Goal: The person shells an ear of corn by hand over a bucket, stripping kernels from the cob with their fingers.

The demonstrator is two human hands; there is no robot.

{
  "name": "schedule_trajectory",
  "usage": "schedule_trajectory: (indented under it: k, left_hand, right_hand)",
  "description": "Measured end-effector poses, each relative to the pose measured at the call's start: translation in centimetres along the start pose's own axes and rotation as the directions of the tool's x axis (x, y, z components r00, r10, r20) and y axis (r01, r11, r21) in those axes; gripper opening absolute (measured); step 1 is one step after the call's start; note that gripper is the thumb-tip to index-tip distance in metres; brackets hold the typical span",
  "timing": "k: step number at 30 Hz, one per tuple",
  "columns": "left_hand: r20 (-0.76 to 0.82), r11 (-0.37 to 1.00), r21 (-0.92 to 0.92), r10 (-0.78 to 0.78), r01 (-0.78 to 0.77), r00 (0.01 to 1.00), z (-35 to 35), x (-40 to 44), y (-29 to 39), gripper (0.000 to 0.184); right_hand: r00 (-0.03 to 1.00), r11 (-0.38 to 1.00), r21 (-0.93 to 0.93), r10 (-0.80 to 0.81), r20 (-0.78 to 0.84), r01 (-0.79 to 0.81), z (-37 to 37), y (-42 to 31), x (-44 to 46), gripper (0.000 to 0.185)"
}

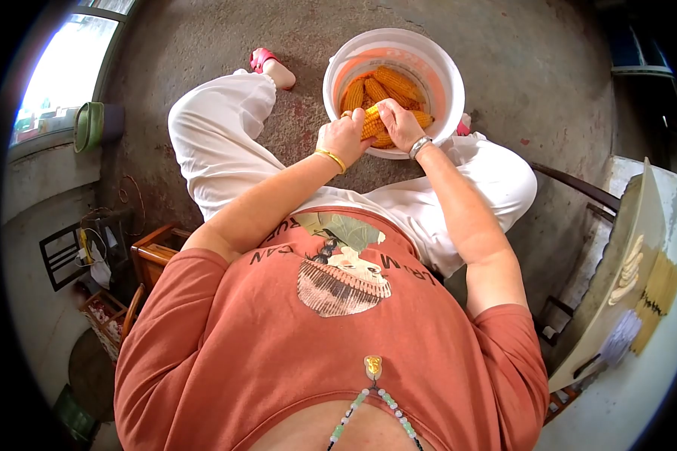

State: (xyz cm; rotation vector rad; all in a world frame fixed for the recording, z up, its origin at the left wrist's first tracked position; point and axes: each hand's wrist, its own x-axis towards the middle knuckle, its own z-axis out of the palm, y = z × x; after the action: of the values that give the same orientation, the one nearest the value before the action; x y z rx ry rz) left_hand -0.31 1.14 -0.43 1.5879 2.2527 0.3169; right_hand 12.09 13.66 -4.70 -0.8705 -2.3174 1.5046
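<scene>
corn cob, clamped between curled hands, has its long axis slanting forward and rightward.

The printed T-shirt is rust-red, the trousers white.

Grn container nr bright window, L; wooden furniture lower L; blk frame by wall.

The cob — partly hidden by the right hand.
</scene>
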Motion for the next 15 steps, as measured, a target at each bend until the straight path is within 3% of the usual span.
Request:
schedule_trajectory:
  k: [11, 15]
  left_hand:
    - [0.003, 0.997, -0.054, -0.058, 0.058, 0.998, 0.1, 0.3, -0.3, 0.049]
    - [-0.046, 0.998, -0.060, -0.018, 0.015, 0.999, 0.2, -0.1, -0.2, 0.049]
  right_hand:
    - [0.990, 0.994, 0.030, -0.099, -0.099, 0.103, 0.5, 0.3, -0.1, 0.038]
    - [0.997, 0.986, 0.166, 0.017, -0.078, -0.004, 0.5, 1.0, 0.4, 0.054]
